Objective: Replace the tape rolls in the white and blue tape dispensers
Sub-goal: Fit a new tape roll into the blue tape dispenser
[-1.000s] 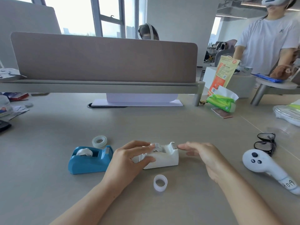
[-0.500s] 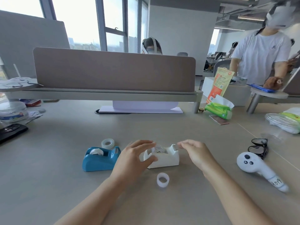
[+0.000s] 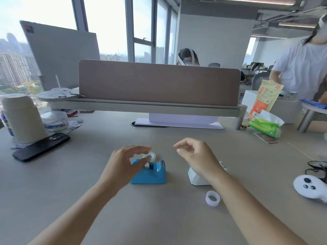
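Note:
The blue tape dispenser [image 3: 149, 174] stands at the table's centre. My left hand [image 3: 122, 165] reaches over its left part, with thumb and index finger on either side of a clear tape roll [image 3: 152, 154] just behind it. Blur hides whether they grip the roll. The white tape dispenser [image 3: 194, 177] stands to the right, mostly covered by my right wrist. Above it hovers my right hand [image 3: 194, 156], fingers loosely curled and holding nothing. In front of the white dispenser a loose white tape ring [image 3: 212, 198] lies flat.
A black phone [image 3: 41, 146] and a beige jar [image 3: 22, 119] are at the left. At the right edge lie a white controller [image 3: 307, 189] and black glasses [image 3: 316, 169]. A green tissue pack [image 3: 267, 127] and a desk divider [image 3: 157, 84] stand behind. A person stands far right.
Both hands left the white dispenser. My left hand moved over the blue dispenser to the clear roll behind it, and my right hand lifted. The camera tilted up and turned left.

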Demonstrator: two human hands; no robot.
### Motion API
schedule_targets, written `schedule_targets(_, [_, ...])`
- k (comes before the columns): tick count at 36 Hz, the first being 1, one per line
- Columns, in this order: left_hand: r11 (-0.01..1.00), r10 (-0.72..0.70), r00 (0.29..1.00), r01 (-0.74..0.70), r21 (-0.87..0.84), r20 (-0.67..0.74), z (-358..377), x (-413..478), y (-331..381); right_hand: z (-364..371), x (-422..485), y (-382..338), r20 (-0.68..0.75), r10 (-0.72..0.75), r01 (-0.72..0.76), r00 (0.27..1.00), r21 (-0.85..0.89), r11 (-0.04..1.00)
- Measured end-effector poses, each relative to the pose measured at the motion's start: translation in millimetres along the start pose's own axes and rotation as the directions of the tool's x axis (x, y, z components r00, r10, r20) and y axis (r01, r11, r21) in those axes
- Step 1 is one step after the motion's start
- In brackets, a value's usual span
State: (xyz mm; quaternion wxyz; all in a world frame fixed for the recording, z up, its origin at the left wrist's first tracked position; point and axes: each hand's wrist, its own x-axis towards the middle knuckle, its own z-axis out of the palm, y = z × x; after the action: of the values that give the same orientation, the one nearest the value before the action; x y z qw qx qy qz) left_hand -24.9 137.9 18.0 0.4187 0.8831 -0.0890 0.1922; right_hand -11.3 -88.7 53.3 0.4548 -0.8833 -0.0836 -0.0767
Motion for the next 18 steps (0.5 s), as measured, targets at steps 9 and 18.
schedule_targets(9, [1.000,-0.027,0.997,0.026,-0.006,-0.067,-12.0,-18.1,-46.9,62.8,3.4,-4.3,0.097,-0.095,0.098,0.991,-0.030,0.995])
schedule_targets(18, [0.985,0.003,1.000,0.002,-0.173,0.030,7.6,-13.1,-55.6,89.6,-2.2,25.3,0.040,-0.191,0.192,0.981,0.002,0.981])
